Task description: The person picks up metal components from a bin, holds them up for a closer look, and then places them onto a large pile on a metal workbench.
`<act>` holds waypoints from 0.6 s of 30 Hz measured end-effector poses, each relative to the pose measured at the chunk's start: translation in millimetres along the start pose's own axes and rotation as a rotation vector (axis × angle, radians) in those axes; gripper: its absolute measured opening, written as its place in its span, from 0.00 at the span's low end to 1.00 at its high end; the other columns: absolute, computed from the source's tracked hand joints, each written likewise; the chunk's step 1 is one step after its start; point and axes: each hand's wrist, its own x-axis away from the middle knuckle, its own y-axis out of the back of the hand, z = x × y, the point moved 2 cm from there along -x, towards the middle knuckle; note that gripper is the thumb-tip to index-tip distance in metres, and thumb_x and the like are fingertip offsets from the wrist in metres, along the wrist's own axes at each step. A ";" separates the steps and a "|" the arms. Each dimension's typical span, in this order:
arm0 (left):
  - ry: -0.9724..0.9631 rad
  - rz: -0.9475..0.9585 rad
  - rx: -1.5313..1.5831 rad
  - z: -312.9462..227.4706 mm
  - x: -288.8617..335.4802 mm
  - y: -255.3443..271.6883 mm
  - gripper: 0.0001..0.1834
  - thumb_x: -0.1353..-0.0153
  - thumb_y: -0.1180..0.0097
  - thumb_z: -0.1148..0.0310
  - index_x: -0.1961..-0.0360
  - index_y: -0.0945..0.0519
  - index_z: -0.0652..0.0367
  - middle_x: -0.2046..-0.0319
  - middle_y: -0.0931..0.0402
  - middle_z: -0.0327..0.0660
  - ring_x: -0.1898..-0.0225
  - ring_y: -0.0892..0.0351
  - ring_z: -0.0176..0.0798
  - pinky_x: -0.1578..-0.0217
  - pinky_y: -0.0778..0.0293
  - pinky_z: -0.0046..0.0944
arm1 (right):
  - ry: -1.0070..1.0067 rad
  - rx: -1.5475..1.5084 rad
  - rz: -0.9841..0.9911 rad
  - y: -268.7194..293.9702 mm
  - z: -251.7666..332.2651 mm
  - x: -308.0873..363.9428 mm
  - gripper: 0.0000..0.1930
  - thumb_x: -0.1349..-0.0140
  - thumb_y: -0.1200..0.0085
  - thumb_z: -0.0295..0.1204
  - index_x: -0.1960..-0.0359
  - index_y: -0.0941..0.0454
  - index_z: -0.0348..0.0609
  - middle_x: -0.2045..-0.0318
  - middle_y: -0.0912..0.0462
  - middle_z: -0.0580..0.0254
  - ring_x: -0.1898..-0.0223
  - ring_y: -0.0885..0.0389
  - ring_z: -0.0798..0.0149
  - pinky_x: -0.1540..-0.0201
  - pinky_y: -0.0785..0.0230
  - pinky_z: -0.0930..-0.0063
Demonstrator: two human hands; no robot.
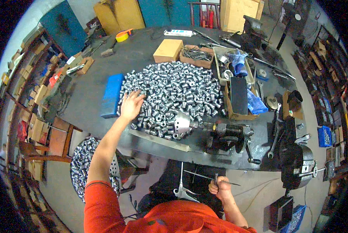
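My left hand point(132, 105) reaches onto the left side of a large pile of shiny metal bushings point(174, 87). Its fingers are spread over the parts, and nothing shows gripped in them. Low over my lap, my right hand point(220, 188) is closed around a thin dark pointed rod point(199, 174), which sticks out on both sides of the fist. A short dark upright piece point(216, 178) shows at the same fingers; I cannot tell what it is. An air blow gun point(184, 192) lies at my lap, left of that hand.
A blue box point(112, 96) stands left of the pile. A dividing head with chuck point(228, 134) sits on the table's point(150, 145) near edge, and a bench vise point(300, 165) at the right corner. More bushings fill a round container point(80, 167) below left. Wrenches point(274, 136) lie right.
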 end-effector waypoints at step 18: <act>-0.240 -0.058 -0.069 -56.4 -10.1 19.6 0.19 0.42 0.51 0.64 0.48 0.25 0.46 0.45 0.29 0.36 0.40 0.36 0.47 0.39 0.51 0.62 | 0.050 -0.057 0.018 6.9 -4.8 8.9 0.08 0.56 0.56 0.23 0.87 0.40 0.47 0.89 0.45 0.65 0.87 0.48 0.70 0.87 0.58 0.76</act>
